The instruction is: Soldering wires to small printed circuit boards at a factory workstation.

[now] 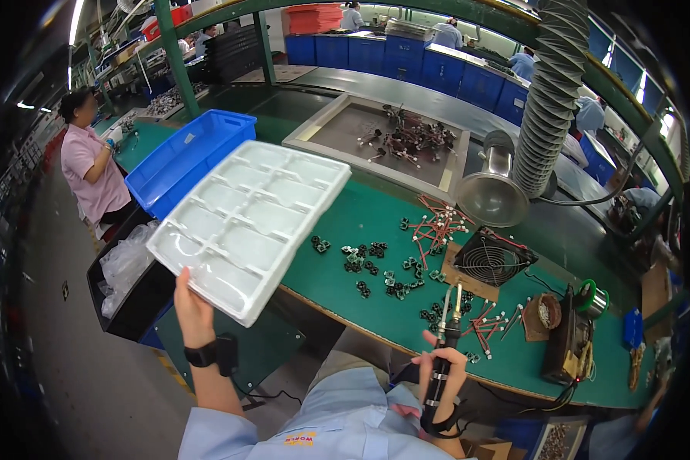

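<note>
My left hand (195, 310) grips the near edge of a white plastic tray (254, 211) with several shallow compartments. The tray is lifted and tilted at the left end of the green bench, overlapping a blue bin in this view; nothing shows in its compartments. In my right hand (446, 366) is a black-handled soldering iron (451, 334), its metal tip and a thin side tube pointing up and away over the bench edge. Just beyond that tip lie small black-and-green parts (395, 287) in loose clusters. Red wire leads with white connectors (484, 328) lie right of the iron.
A black fan (489, 259) stands behind the iron, near an extraction hood (494, 195). Solder spool (593, 299) and soldering station (566, 337) are at right. A framed screen (322, 126) holds wired parts. Blue bin (195, 153) and black crate with plastic bags (126, 261) are left; a co-worker (92, 161) stands beyond.
</note>
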Demonstrator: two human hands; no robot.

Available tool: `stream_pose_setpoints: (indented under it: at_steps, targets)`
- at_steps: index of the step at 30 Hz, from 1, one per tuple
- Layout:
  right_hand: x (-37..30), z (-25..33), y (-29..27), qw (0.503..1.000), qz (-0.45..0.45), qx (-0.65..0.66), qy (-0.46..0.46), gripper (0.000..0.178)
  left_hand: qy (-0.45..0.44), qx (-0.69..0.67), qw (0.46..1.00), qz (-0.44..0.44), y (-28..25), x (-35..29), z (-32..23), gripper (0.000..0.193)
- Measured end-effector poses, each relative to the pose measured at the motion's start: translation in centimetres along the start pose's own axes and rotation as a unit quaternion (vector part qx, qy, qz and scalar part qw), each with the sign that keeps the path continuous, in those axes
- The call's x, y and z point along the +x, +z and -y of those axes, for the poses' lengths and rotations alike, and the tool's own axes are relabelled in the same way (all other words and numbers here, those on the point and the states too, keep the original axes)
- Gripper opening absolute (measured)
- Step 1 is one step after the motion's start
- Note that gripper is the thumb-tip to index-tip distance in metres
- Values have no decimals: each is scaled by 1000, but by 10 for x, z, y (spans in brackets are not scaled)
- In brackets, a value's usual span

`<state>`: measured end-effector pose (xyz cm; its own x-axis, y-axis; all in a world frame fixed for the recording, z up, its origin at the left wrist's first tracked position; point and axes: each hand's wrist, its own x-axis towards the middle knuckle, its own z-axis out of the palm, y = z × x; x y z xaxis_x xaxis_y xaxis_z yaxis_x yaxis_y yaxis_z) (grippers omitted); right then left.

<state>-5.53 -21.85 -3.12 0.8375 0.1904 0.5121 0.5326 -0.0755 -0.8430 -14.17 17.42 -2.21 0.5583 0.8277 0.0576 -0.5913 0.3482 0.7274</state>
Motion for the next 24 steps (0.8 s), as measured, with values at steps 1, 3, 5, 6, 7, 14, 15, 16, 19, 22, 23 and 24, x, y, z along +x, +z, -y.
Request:
stream_pose_setpoints:
  at_steps: [1,3,5,6,7,14,15,16,19,22,23,24]
  targets:
    - [-1,-3,-6,1000,-26,-6,15,28,4,10,1000,4,-4,9,-9,40]
    - [-2,-9,-19,996,-77,-20,47,26,8,18,1000,22,-15,40,-21,42]
    - [-1,-8,-32,994,-91,-28,57,25,10,27,999,40,-27,55,-26,43]
    - [2,-7,-37,992,-105,-30,62,24,19,138,989,-40,-33,59,-31,43]
    - [4,-8,-42,990,-118,-33,68,23,27,247,961,-119,-38,60,-35,43]
    - [-7,-44,-90,957,-238,-163,25,22,114,429,892,85,41,2,-24,39]
    - [-9,-48,-100,945,-261,-198,12,22,109,423,895,88,76,-11,-25,39]
    - [-9,-52,-107,942,-265,-208,9,22,59,502,819,273,115,-16,-28,39]
    - [-9,-63,-131,901,-296,-316,-25,15,2,573,643,509,189,6,-9,39]
    - [-5,-74,-133,885,-321,-334,-52,14,11,607,493,623,246,41,42,39]
    - [-5,-78,-131,876,-339,-337,-60,14,95,664,461,582,242,67,61,41]
    - [-8,-82,-129,886,-342,-307,-60,15,180,710,425,531,240,95,83,43]
